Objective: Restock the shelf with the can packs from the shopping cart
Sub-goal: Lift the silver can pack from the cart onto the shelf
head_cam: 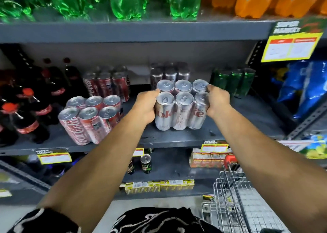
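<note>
Item: silver six-pack (182, 105), shrink-wrapped, upright. Location: middle shelf (194, 137), centre of frame, base apparently on or just above the shelf deck; we cannot tell whether it has fully settled.

Grip: our left hand (146, 107) clasps the pack's 9 o'clock side, our right hand (218, 100) its 3 o'clock side, both closed around the outer cans.

Neighbours:
- Red six-pack (92, 118), at 9 o'clock of the silver one, near the shelf front, tilted slightly toward us.
- A second red pack (106, 84) behind it, at 11 o'clock.
- Dark can pack (169, 72), directly behind at 12 o'clock, nearly touching.
- Green can pack (233, 81), at 2 o'clock.
- Cola bottles (30, 109), far out at 9 o'clock.

Progress, in our judgement: at least the red front pack looks placed; the silver pack is at the point of release. The shopping cart (235, 197), at 5 o'clock, shows only wire, no packs in the visible part, so what is left is unclear.

Room: open deck at 3 to 4 o'clock of the silver pack, and a gap at 9 o'clock where our left forearm passes. The shelf lip lies just at 6 o'clock; the upper shelf's edge (134, 32) caps withdrawal overhead.
</note>
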`<state>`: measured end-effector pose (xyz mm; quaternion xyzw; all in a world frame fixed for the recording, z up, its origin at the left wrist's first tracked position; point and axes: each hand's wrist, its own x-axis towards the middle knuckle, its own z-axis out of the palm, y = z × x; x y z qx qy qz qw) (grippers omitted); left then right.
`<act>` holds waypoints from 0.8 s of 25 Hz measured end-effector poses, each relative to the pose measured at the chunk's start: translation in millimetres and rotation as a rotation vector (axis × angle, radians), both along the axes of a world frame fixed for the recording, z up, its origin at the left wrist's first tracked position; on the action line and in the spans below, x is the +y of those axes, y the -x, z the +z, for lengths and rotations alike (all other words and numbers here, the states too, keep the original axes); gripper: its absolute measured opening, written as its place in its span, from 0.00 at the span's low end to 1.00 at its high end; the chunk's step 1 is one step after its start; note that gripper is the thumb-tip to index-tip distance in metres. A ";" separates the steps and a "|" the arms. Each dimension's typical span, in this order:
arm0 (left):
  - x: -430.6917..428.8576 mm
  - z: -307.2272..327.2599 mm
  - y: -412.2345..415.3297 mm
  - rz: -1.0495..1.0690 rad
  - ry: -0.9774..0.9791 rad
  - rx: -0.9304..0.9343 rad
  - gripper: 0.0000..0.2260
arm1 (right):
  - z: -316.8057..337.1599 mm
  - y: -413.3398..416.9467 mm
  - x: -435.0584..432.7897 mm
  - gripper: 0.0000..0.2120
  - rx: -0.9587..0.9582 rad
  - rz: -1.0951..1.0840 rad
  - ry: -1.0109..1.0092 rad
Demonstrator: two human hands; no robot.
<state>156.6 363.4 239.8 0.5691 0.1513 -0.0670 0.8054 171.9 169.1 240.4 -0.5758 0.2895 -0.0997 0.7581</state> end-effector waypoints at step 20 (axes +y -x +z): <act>-11.3 12.9 -32.4 0.342 -0.639 -0.294 0.14 | -14.1 -22.6 -52.3 0.24 0.109 0.152 0.783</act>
